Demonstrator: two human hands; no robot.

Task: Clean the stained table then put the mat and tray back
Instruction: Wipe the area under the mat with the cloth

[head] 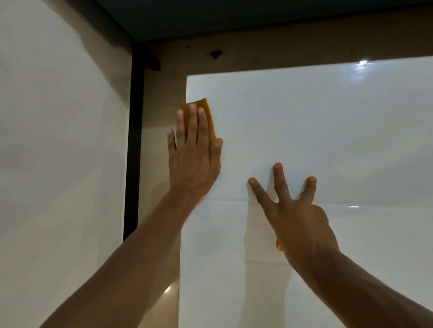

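Two bare forearms are seen nearest the camera, reaching out over a glossy white table (347, 144). The right hand (297, 216) is propped on the tabletop, its fingers spread wide and straight, nothing being held. The left hand (194, 153) is laid flat, fingers straight and together, pressing a yellow cloth (201, 104) onto the table's left edge near the far corner. A tan floor (276, 45) with a small dark spot (216, 54) is visible beyond the table.
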